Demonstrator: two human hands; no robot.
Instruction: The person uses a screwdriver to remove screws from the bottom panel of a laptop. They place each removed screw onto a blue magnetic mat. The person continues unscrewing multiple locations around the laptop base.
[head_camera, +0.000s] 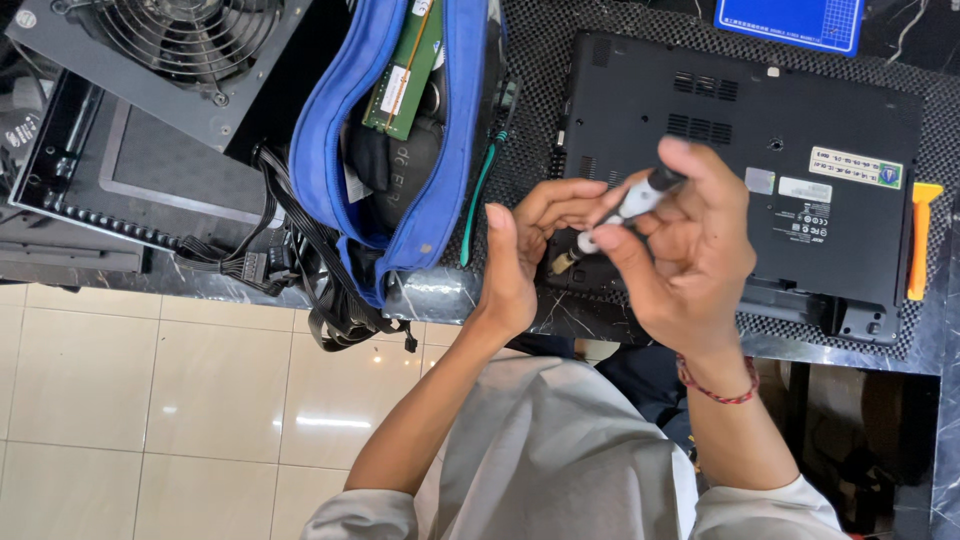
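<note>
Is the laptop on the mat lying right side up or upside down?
Upside down: the laptop shows its black underside, with vent slots and stickers facing up.

Even, fairly bright indoor light falls from above, leaving soft white glare patches on the glossy floor tiles (150, 390) and a sheen on the marble surface (440, 295), while shadows stay faint, the hands look slightly motion-softened, and the frame edges bend a little.
</note>
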